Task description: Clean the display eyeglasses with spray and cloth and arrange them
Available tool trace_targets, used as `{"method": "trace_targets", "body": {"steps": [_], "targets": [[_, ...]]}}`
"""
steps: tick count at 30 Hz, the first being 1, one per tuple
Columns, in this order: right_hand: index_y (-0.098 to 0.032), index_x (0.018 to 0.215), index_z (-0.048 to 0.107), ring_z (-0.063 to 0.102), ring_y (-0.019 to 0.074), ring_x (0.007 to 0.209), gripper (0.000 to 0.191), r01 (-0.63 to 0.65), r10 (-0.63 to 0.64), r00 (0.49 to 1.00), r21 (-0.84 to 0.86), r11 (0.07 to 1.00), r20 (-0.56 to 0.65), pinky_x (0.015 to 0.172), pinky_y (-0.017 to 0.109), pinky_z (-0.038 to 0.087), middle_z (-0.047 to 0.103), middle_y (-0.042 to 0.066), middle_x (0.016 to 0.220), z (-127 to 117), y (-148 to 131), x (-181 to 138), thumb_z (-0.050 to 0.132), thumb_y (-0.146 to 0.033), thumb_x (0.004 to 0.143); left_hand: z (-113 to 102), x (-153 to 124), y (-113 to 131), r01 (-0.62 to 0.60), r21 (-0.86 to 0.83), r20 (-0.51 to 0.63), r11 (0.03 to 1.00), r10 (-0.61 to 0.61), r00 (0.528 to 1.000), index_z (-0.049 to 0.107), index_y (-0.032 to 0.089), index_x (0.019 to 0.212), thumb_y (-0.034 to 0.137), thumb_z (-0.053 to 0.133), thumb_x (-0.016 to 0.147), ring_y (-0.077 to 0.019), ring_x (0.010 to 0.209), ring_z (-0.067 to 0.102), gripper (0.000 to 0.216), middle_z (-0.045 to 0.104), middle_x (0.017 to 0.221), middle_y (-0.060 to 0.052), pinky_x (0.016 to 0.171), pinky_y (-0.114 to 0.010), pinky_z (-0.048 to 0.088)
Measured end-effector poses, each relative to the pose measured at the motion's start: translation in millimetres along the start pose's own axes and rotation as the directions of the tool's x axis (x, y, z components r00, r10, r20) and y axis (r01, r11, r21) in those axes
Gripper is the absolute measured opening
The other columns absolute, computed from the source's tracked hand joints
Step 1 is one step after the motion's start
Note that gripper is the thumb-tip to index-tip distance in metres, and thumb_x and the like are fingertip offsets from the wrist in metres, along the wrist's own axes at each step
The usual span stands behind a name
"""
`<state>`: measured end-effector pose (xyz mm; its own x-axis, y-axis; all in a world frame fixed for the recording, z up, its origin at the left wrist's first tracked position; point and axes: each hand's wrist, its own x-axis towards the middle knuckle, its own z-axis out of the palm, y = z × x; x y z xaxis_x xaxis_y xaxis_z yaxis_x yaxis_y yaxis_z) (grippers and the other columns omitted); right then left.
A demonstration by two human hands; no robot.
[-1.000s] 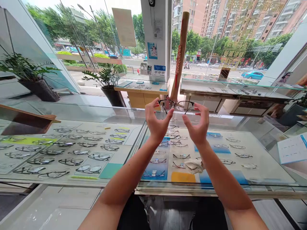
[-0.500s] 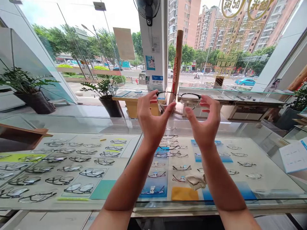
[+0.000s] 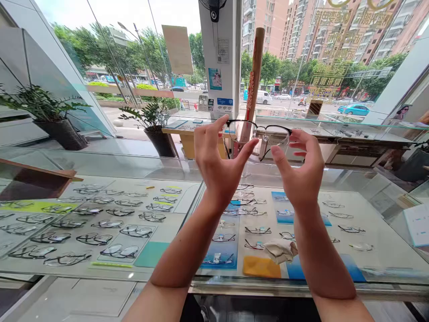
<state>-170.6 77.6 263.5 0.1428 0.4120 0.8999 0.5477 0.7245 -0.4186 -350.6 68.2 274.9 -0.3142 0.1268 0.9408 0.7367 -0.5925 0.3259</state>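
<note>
Held up in front of me over the counter is a pair of eyeglasses (image 3: 261, 128) with dark upper rims and clear lenses. My left hand (image 3: 217, 163) grips its left end between fingers and thumb. At the other end, my right hand (image 3: 300, 165) pinches the frame the same way, its lower fingers curled. The temples hang below the lenses, partly hidden by the hands. Beneath my right forearm lie a crumpled beige cloth (image 3: 280, 251) and an orange-yellow flat case (image 3: 261, 267).
The glass display counter (image 3: 161, 250) shows rows of eyeglasses (image 3: 129, 230) left and right. Potted plants (image 3: 159, 134), a wooden post (image 3: 256, 67) and another display case (image 3: 355, 127) stand beyond, before large windows. A white card (image 3: 417, 223) is at right.
The view has tipped down and shifted slightly left. Both hands, still holding the eyeglasses, have shifted right in view; the glasses appear slightly larger and tilted, their right end lower.
</note>
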Motion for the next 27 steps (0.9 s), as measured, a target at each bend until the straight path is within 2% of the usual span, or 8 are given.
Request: {"method": "trace_targets", "body": {"steps": [6, 12, 19, 27], "targets": [[-0.026, 0.141, 0.063, 0.069, 0.0334, 0.116, 0.054, -0.031, 0.031, 0.999, 0.009, 0.999, 0.02, 0.096, 0.053, 0.058, 0.07, 0.014, 0.13, 0.0, 0.0, 0.5, 0.073, -0.057, 0.097, 1.0, -0.6, -3.6, 0.048, -0.074, 0.039, 0.996, -0.045, 0.998, 0.067, 0.029, 0.137, 0.06, 0.088, 0.085, -0.0303, 0.12, 0.063, 0.064, 0.07, 0.128, -0.01, 0.096, -0.044, 0.056], [-0.027, 0.141, 0.061, 0.066, 0.035, 0.118, 0.054, -0.005, 0.005, 0.999, -0.006, 1.0, -0.033, 0.099, 0.057, 0.056, 0.064, 0.014, 0.131, -1.1, -5.1, 0.6, 0.074, -0.054, 0.097, 5.1, -3.1, -9.7, 0.092, -0.121, 0.086, 0.988, -0.082, 0.993, 0.069, 0.028, 0.131, 0.059, 0.089, 0.085, -0.0262, 0.108, 0.069, 0.059, 0.072, 0.119, -0.008, 0.093, -0.042, 0.059], [-0.029, 0.145, 0.058, 0.059, 0.0387, 0.13, 0.056, 0.022, -0.024, 0.998, -0.025, 0.999, -0.063, 0.106, 0.062, 0.054, 0.058, 0.014, 0.135, -1.4, -9.1, -1.6, 0.075, -0.051, 0.097, 11.8, -8.9, -15.3, 0.222, -0.226, 0.174, 0.948, -0.185, 0.967, 0.069, 0.031, 0.13, 0.053, 0.091, 0.085, -0.0236, 0.106, 0.073, 0.054, 0.075, 0.117, -0.006, 0.086, -0.037, 0.061], [-0.03, 0.147, 0.057, 0.055, 0.0398, 0.134, 0.056, 0.028, -0.029, 0.998, -0.025, 0.999, -0.06, 0.108, 0.064, 0.053, 0.056, 0.014, 0.137, -2.4, -7.9, -0.2, 0.074, -0.049, 0.097, 15.0, -10.8, -14.9, 0.3, -0.222, 0.22, 0.928, -0.252, 0.942, 0.069, 0.029, 0.126, 0.052, 0.092, 0.084, -0.02, 0.094, 0.074, 0.053, 0.075, 0.111, -0.005, 0.08, -0.034, 0.06]]}}
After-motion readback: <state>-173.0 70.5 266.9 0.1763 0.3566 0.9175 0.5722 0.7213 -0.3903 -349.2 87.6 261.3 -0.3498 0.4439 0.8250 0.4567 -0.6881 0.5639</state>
